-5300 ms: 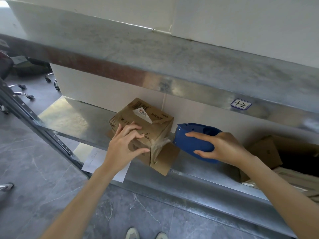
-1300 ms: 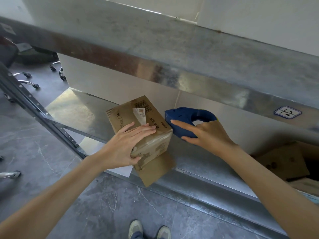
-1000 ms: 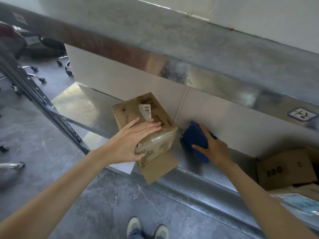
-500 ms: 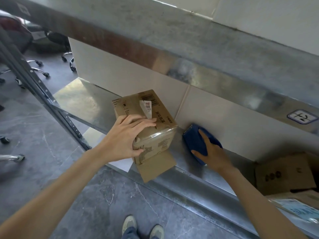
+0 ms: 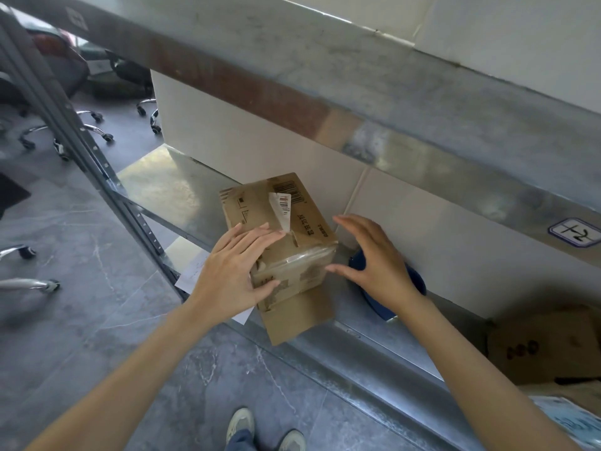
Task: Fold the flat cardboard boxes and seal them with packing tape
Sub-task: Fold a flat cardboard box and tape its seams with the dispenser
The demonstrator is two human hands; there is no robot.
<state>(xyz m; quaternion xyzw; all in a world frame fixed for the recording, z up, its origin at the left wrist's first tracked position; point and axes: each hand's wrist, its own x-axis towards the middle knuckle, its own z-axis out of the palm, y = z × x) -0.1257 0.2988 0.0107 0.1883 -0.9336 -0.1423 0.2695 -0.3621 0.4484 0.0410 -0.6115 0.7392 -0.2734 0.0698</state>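
Box: small cardboard box (image 5: pixel 286 242) stands on the metal shelf (image 5: pixel 169 187) near its front edge; clear tape crosses its front top edge.
Loose flap: one flap (image 5: pixel 299 317) hangs down past the shelf edge, not yet taped.
Left hand: left hand (image 5: pixel 227 278) rests on the box, fingers straight on top, thumb on the front face.
Right hand: right hand (image 5: pixel 374 265) released, fingers spread, holding nothing, just beside the box's right end.
Change: a second ago the right hand held the blue tape dispenser (image 5: pixel 414 283); it now lies on the shelf behind that hand.
Meaning: taping appears paused; both hands are free, likely to turn the box or fold the flap.
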